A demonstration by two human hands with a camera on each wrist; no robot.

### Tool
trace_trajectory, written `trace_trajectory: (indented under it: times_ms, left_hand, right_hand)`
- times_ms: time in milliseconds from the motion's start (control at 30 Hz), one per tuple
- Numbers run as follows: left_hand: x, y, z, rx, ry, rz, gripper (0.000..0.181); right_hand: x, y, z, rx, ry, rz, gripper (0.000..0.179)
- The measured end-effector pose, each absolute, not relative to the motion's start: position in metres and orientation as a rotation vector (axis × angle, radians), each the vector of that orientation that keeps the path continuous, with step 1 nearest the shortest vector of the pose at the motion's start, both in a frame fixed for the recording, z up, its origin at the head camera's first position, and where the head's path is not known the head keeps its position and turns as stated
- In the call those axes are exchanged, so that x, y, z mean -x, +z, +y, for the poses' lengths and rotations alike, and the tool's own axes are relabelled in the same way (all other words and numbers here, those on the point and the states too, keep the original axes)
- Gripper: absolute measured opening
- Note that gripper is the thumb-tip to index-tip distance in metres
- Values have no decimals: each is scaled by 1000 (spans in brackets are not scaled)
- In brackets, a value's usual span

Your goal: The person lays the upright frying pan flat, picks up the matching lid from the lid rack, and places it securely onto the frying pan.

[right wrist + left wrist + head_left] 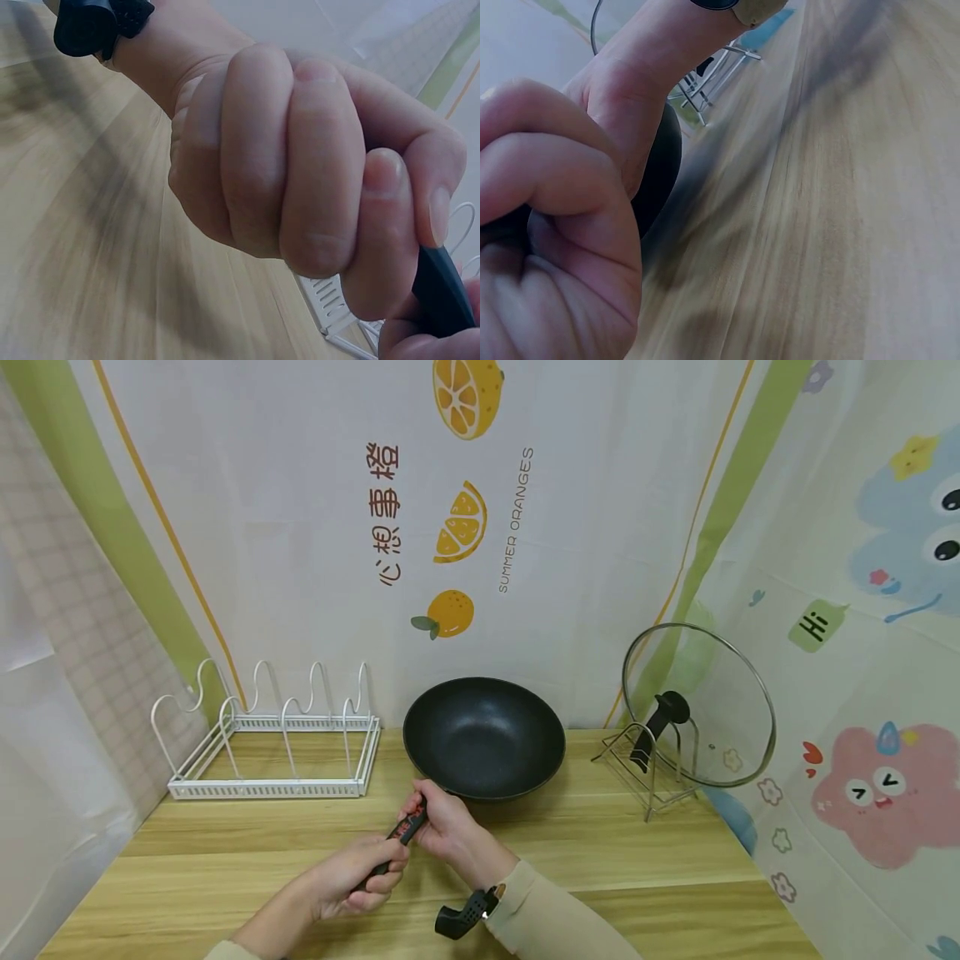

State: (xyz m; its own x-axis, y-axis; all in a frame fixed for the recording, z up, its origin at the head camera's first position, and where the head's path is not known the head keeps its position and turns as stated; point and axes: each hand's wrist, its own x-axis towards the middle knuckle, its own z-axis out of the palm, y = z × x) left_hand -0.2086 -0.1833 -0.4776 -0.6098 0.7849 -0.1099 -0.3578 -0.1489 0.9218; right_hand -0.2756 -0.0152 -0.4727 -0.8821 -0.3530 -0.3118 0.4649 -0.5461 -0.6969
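A black wok (483, 739) is in the middle of the head view, its hollow side facing me. Both hands grip its dark handle (408, 827), which bears red markings. My left hand (360, 877) wraps the near end, fingers curled round it. Farther up, close to the pan, my right hand (450, 827) holds the same handle. The left wrist view shows the left hand (555, 210) close up, with part of the wok (661, 172) behind. In the right wrist view the left hand (285, 157) hides much of the handle (442, 292). Whether the wok's base touches the table cannot be told.
To the left stands a white dish rack (266, 789) with curved dividers. On the right, a wire stand (648, 793) holds an upright glass lid (772, 727) with a black knob. A printed curtain (300, 527) hangs behind the wooden table (247, 852).
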Motion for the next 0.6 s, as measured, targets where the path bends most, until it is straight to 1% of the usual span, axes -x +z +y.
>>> trace_trajectory:
  times_ms: [300,600]
  left_hand:
    - [207,-480,-183,-487,1844,1367,26]
    - [206,-482,-183,-472,1851,1353,26]
  right_hand:
    - [274,-476,-15,-189,-2400,1139,44]
    - [275,-480,-16,-199,-2406,1124,42]
